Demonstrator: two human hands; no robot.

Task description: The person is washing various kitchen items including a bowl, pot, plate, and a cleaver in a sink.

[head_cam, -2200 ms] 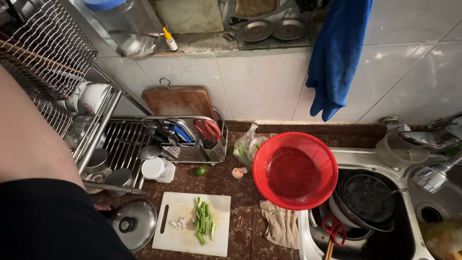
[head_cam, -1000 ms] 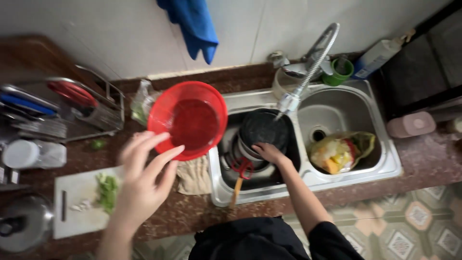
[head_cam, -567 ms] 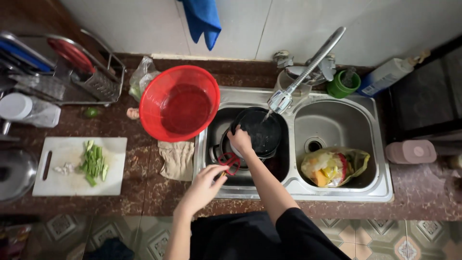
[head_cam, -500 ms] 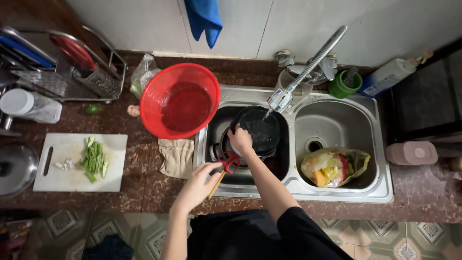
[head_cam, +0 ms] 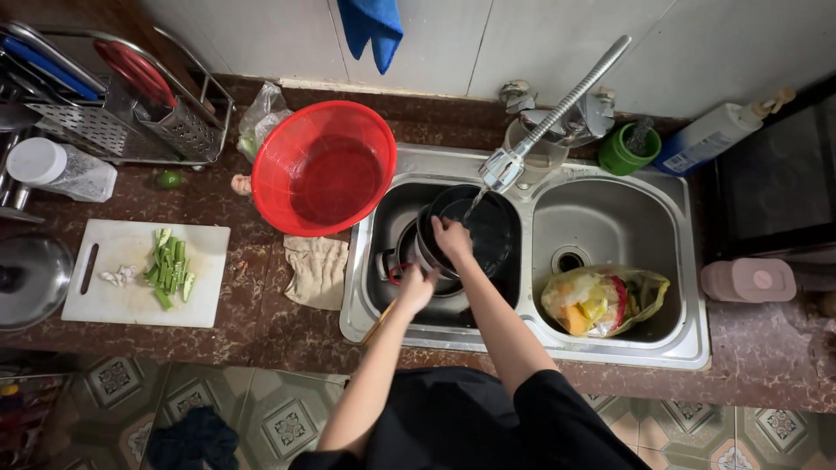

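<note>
**Kid:** What are the hands doing?

**Grown-up:** Both are down in the left sink [head_cam: 366, 305]. The right hand [head_cam: 451, 239] has its fingers curled over the near rim of the black pan [head_cam: 483, 231]. Water from the tap [head_cam: 505, 167] runs into that pan.

**Kid:** And the other hand?

**Grown-up:** The left hand [head_cam: 416, 289] sits just below, by the edge of the pot [head_cam: 409, 252] under the pan. The fingers look bent, as if they hold something small. I cannot tell what it is.

**Kid:** Where is the pan, then?

**Grown-up:** In the left sink, on top of the pot, right under the tap.

**Kid:** How do you wash it well?

**Grown-up:** I think you hold the rim tight so the wet pan does not slip. Tip it a little so the water runs off and does not splash out. Rub all the way round.

**Kid:** What else is there?

**Grown-up:** A red bowl [head_cam: 324, 167] leans at the sink's left edge, with a cloth [head_cam: 315, 271] just below it. A white board [head_cam: 144, 274] with cut green stalks [head_cam: 170, 270] lies further left. The right sink has a bag of scraps [head_cam: 601, 300] in it.
</note>
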